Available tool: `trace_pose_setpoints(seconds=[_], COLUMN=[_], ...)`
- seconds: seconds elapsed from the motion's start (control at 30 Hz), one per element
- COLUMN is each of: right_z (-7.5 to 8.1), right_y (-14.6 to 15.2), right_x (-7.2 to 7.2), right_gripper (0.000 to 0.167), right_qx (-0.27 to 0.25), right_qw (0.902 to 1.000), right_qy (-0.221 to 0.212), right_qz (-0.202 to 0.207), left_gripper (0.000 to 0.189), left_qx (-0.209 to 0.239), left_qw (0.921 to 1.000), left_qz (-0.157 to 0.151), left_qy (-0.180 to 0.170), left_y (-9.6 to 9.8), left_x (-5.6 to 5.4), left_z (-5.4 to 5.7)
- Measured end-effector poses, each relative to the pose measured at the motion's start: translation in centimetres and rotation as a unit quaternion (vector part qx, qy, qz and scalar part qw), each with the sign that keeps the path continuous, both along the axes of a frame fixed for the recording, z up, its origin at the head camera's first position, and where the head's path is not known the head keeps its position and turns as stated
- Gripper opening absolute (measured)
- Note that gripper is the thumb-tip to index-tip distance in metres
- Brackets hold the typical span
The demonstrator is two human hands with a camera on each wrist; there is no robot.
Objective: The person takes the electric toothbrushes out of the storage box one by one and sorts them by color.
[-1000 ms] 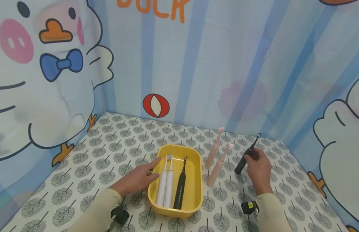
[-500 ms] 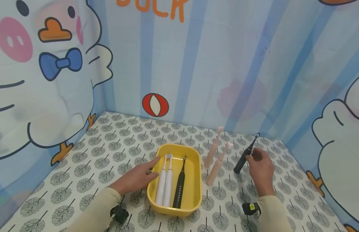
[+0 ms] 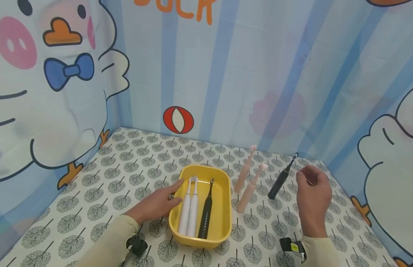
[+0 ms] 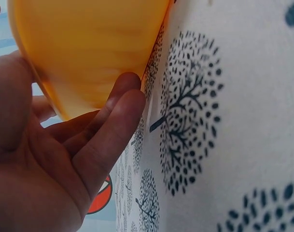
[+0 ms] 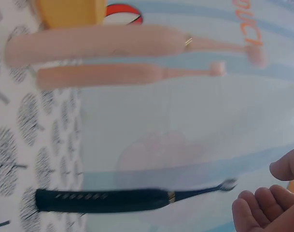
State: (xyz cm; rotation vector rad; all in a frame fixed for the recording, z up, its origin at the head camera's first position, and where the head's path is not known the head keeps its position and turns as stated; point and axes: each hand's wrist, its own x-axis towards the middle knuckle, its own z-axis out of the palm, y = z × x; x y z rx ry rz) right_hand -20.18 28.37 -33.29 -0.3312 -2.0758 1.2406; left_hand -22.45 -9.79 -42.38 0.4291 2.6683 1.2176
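Observation:
A yellow tray (image 3: 224, 207) sits on the table, holding two white electric toothbrushes (image 3: 185, 215) and a black electric toothbrush (image 3: 206, 217). At its left side my left hand (image 3: 156, 204) grips the wall, thumb at the rim; in the left wrist view several fingers (image 4: 108, 130) lie along the outer wall. Right of the tray two pink electric toothbrushes (image 3: 244, 174) (image 3: 249, 194) stand upright. Another black electric toothbrush (image 3: 280, 181) stands upright to their right. Beside it my right hand (image 3: 314, 196), fingers loosely curled, holds nothing; the right wrist view shows its fingertips apart from that brush (image 5: 108, 200).
The tabletop (image 3: 126, 178) wears a cloth with a tree print. Behind and at the sides hangs a blue and white curtain (image 3: 226, 74) with cartoon ducks. A black wrist device (image 3: 137, 244) sits on the left sleeve and another (image 3: 291, 246) on the right.
My right hand has let go of the standing black electric toothbrush and moved away to the right. The brush stays upright. My left hand keeps its place on the tray.

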Motion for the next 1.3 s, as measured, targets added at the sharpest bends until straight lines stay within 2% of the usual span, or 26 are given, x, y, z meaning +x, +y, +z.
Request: trace_pose_setpoints(seconds=[0.17, 0.3, 0.4, 0.5, 0.6, 0.7, 0.83, 1.0, 1.13, 1.23, 1.3], right_z=[1.9, 3.3, 3.9, 4.1, 3.8, 3.2, 1.9, 0.3, -0.9, -1.8, -2.3], right_y=[-1.8, -3.5, -4.8, -5.9, -6.9, -7.9, -9.3, -10.1, -10.5, -10.9, -11.0], right_x=[1.4, 2.3, 2.9, 3.1, 3.0, 2.6, 1.8, 0.6, -0.3, -0.6, -0.7], right_gripper=[0.033, 0.027, 0.023, 0.026, 0.031, 0.034, 0.039, 0.044, 0.048, 0.052, 0.052], right_qx=[-0.019, -0.060, -0.087, -0.087, -0.084, -0.096, -0.139, -0.152, -0.178, -0.186, -0.172], right_qw=[0.9983, 0.9899, 0.9790, 0.9677, 0.9489, 0.9221, 0.8869, 0.8536, 0.8279, 0.8147, 0.8082], right_qy=[0.042, 0.070, 0.066, 0.034, -0.014, -0.058, -0.109, -0.184, -0.243, -0.278, -0.294], right_qz=[0.036, 0.108, 0.172, 0.234, 0.304, 0.370, 0.427, 0.463, 0.473, 0.474, 0.480], left_gripper=[0.064, 0.064, 0.064, 0.064, 0.064, 0.064, 0.064, 0.064, 0.064, 0.064, 0.064], left_qx=[0.002, 0.006, 0.006, 0.006, 0.009, 0.010, 0.008, 0.027, 0.039, 0.036, 0.032], left_qw=[1.0000, 1.0000, 1.0000, 1.0000, 0.9999, 0.9999, 0.9998, 0.9993, 0.9988, 0.9989, 0.9990], left_qz=[-0.001, -0.004, -0.004, -0.004, -0.005, -0.006, -0.008, -0.020, -0.026, -0.025, -0.025], left_qy=[0.000, -0.001, -0.001, -0.001, -0.003, -0.006, -0.014, -0.018, -0.016, -0.018, -0.019], left_y=[0.0, -0.1, -0.1, -0.1, -0.1, 0.0, 0.0, -0.1, -0.2, -0.2, -0.2], left_x=[0.0, 0.0, 0.0, 0.0, 0.0, -0.1, -0.2, -0.3, -0.3, -0.2, -0.3], left_z=[0.0, 0.0, 0.0, 0.0, 0.0, -0.1, -0.2, -0.3, -0.3, -0.4, -0.4])
